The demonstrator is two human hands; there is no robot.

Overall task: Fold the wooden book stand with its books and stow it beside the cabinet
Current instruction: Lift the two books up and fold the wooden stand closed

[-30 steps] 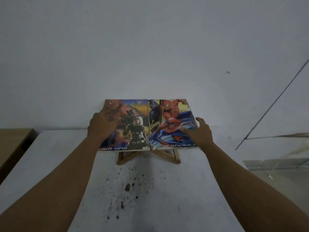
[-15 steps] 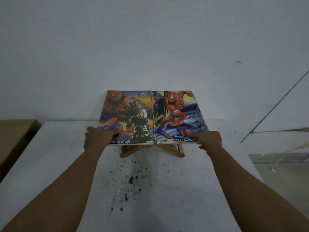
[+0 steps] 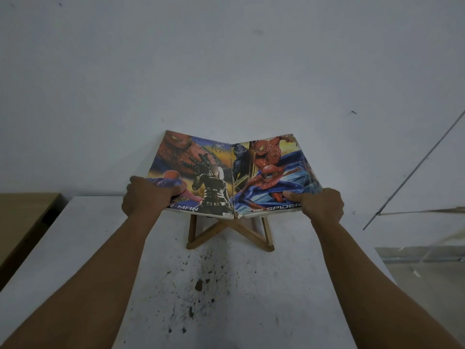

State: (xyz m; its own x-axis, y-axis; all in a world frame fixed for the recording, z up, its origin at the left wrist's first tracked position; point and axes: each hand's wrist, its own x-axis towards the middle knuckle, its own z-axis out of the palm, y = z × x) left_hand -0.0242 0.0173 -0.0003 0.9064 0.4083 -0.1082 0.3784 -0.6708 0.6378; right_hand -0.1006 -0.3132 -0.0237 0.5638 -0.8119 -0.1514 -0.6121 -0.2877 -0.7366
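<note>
A wooden book stand with crossed legs stands on the white table against the wall. Two comic-cover books lie on it, forming a shallow V: the left book and the right book. My left hand grips the left book's lower outer corner, thumb on the cover. My right hand grips the right book's lower outer corner the same way. The stand's upper panels are hidden under the books.
Dark specks and stains mark the table in front of the stand. A brown wooden surface sits at the left edge. A clear sheet or glass panel lies to the right. A plain white wall rises behind.
My hands slid from the covers down to the books' lower outer corners and took hold. The books' outer edges have risen, so the flat spread now forms a V.
</note>
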